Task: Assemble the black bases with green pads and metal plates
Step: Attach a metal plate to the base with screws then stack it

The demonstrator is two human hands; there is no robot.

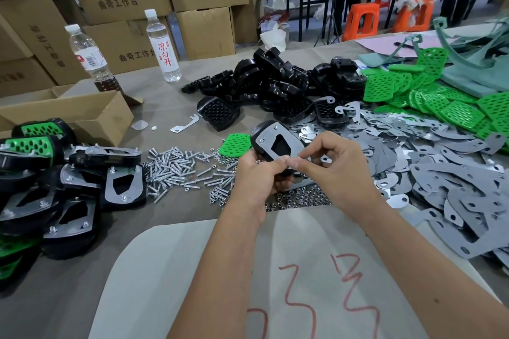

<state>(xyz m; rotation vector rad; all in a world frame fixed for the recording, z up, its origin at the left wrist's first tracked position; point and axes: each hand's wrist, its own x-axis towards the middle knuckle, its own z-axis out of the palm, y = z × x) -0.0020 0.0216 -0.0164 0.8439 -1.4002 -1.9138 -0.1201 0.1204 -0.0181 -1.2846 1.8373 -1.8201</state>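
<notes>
Both hands work one black plastic base topped by a grey cut-out metal plate.

The left hand grips its near end; the right hand pinches the plate's edge beside it.

The paper-covered bench carries screws left of the grips, metal plates right, black bases beyond.

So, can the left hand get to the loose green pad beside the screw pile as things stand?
Probably not right away: the left hand grips the black base being fitted. The green pad lies uncovered just beyond it, so the path looks free once that hand lets go.
</notes>
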